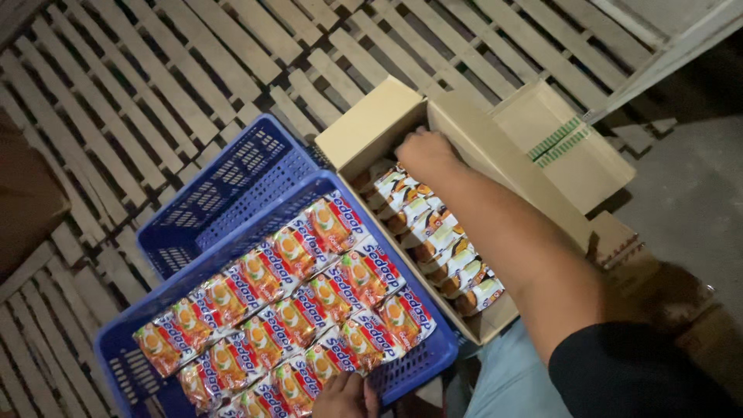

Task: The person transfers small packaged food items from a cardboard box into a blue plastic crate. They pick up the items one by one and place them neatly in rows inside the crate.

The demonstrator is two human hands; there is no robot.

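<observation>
Snack packets (433, 236): white and orange, in a row inside the open cardboard box (371, 124).
Right hand (426, 153): reaching into box, fingers curled on the end packet.
Left hand (346, 396): resting on orange packets (294, 302); grip unclear.
Blue crate (422, 360): holds orange packets, beside box, on slatted wooden pallets (139, 85).

Most of the ground is covered by pale wooden pallets (139, 85), laid side by side, with dark gaps seen between their slats. To the right, bare grey concrete floor (689, 193) is seen, stained and dim. A pale beam (665, 54) is set slanting across the upper right corner, above deep shadow. A brown shape (23, 201), too dark to be told, is seen at the left edge. The scene is lit weakly from above, the edges being left in gloom
</observation>
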